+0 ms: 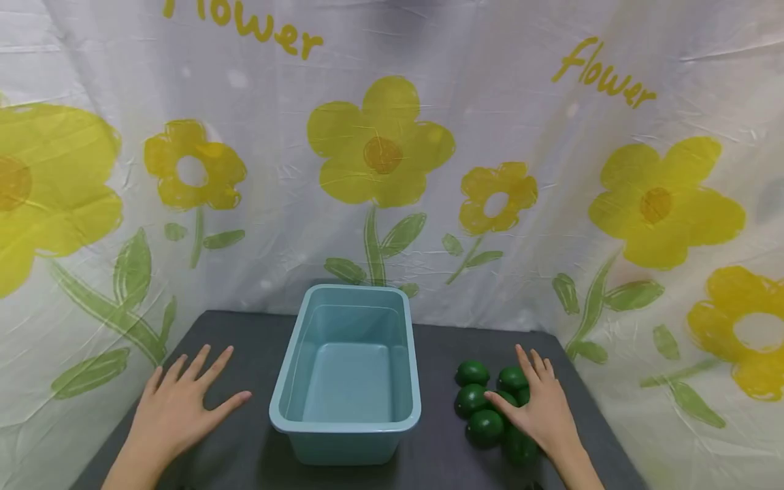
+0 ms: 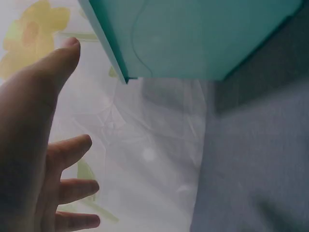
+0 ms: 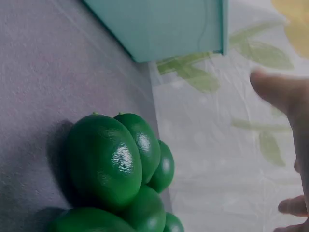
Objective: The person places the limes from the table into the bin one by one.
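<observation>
We see that the dark green fruits [image 1: 486, 428] lie in a close cluster on the desk [image 1: 437, 354], to the right of the pale blue basin [image 1: 345, 427]. The right hand [image 1: 542, 410] is clearly the nearer one: in the head view it overlaps the right side of the cluster, while in the right wrist view it stands apart from the fruits, so we judge that it hovers above them without contact. Its fingers are extended, its thumb is spread toward the basin, and it holds nothing. From this hand, the fruits lie below and mostly to the left. The biggest-looking fruit [image 3: 104, 162] is egg-shaped, and the stem end of its long axis faces the basin; a grip across its narrower width seems to us the natural one. The left hand [image 1: 177, 412], also spread and holding nothing, is beyond the basin, well apart from the fruits.
</observation>
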Available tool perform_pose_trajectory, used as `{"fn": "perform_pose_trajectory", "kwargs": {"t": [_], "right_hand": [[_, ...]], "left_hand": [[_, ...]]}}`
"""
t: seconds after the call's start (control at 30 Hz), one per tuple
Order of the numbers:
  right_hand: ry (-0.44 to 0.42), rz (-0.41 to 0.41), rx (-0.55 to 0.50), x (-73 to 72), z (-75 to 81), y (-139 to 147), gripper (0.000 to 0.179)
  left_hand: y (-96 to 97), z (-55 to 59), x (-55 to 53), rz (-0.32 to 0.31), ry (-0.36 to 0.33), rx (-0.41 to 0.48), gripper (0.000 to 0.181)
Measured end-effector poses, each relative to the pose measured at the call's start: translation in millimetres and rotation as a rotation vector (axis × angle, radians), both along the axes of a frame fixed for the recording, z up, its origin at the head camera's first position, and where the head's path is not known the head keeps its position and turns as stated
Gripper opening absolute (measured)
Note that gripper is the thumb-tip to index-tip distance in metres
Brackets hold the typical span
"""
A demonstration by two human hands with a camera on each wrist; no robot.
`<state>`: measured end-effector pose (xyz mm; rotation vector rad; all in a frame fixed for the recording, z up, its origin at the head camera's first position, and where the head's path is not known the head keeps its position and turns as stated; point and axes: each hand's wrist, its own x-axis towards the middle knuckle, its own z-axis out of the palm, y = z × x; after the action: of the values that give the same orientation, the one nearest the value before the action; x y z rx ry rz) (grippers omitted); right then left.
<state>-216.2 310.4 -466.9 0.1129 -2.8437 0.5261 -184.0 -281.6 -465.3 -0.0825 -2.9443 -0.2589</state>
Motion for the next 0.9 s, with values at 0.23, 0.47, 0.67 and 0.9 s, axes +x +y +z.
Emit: {"fn": "perform_pose_trajectory", "kwargs": {"t": [0.23,0.47,0.67,0.9], "right_hand": [[0.068,-0.059,-0.089,15.6,-10.9,15.1,0.095],[-0.056,-0.185,-0.155,34.4,-28.9,38.7,0.093],[-0.068,-0.245,-0.165,49.8,-52.6,41.3,0.091],[-0.059,-0.291,-0.177,55.1,-74.3,32.0,0.091]], "left_hand": [[8.2,-1.1,4.6,-0.098,-0.007,0.342,0.065],[34.8,-14.4,14.8,-0.09,0.048,0.601,0.046],[57.7,-25.8,19.6,-0.109,0.135,0.709,0.042],[73.3,-34.4,27.0,-0.165,0.318,0.772,0.051]]}}
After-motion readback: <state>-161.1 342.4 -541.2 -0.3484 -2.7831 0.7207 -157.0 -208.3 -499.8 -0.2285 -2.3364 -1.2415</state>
